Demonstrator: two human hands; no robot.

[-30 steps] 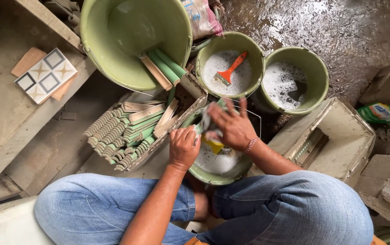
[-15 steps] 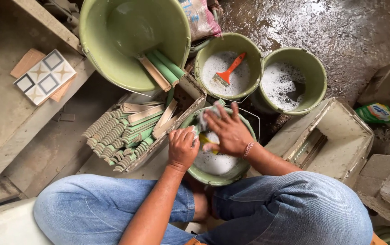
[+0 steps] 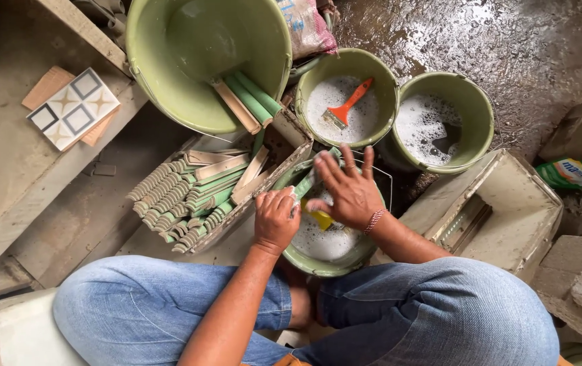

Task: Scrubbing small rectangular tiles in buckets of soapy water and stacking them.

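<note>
A long green glazed ceramic trim tile (image 3: pixel 309 181) is gripped in the closed left hand (image 3: pixel 275 220) over a green plastic bucket of soapy water (image 3: pixel 365 254). A yellow sponge (image 3: pixel 320 218) is pressed to it under the right hand (image 3: pixel 345 191), fingers spread. More tiles are stacked in a wooden crate (image 3: pixel 291 139) alongside.
</note>
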